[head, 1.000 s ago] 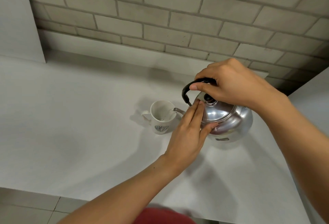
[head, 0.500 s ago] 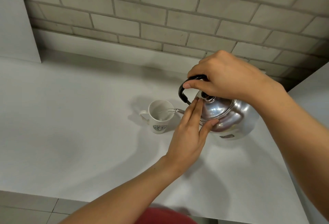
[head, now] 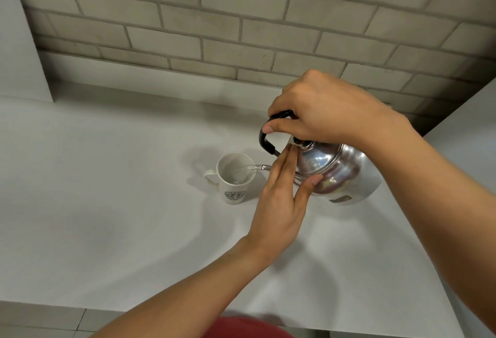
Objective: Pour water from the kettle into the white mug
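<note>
Kettle (head: 338, 174) tipped further, left fingers (head: 287, 160) flat against lid, right hand (head: 322, 106) gripping handle

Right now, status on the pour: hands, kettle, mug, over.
Right hand grips kettle handle, tilted. Left hand flat on the lid. Water running into white mug. Nothing in the way.

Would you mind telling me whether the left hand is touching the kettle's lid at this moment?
Touching. The head view shows the left hand laid flat on the kettle, fingertips by the lid knob and thumb on the lid's rim, no gap visible.
</note>
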Motion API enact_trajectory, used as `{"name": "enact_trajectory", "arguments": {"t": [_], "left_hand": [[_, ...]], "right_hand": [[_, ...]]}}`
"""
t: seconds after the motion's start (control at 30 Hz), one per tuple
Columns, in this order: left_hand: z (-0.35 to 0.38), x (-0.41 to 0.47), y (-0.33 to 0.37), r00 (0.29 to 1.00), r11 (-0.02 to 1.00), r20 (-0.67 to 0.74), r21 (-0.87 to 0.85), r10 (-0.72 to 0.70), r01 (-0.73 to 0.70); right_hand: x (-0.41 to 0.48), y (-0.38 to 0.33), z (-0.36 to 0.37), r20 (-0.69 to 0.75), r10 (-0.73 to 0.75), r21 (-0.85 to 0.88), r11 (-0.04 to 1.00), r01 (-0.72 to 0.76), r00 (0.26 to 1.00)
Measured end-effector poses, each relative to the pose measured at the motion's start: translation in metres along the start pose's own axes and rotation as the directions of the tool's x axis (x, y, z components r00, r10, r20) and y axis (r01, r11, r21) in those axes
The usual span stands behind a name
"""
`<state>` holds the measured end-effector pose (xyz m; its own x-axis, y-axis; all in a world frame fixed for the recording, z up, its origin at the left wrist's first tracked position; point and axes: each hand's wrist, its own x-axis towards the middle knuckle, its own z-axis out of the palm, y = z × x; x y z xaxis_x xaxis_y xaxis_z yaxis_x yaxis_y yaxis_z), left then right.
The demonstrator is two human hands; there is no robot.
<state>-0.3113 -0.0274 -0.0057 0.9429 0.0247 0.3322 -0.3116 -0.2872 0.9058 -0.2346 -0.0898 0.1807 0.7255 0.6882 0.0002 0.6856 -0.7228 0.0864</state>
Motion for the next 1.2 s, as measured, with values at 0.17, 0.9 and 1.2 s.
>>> {"name": "enact_trajectory", "arguments": {"t": [0.17,0.9,1.2], "left_hand": [[0.002,0.001,0.002,1.000,0.999,-0.013,-0.038,-0.003,0.002],[0.004,0.004,0.005,0.998,0.989,-0.054,-0.149,-0.026,0.018],[0.004,0.005,0.009,0.998,0.985,-0.060,-0.170,-0.038,0.027]], "right_hand": [[0.002,0.001,-0.002,0.015,0.012,-0.017,1.000,-0.011,1.000],[0.012,-0.001,-0.008,0.053,0.013,-0.083,0.996,-0.009,0.999],[0.017,0.001,-0.008,0.068,0.005,-0.089,0.996,0.001,0.998]]}}
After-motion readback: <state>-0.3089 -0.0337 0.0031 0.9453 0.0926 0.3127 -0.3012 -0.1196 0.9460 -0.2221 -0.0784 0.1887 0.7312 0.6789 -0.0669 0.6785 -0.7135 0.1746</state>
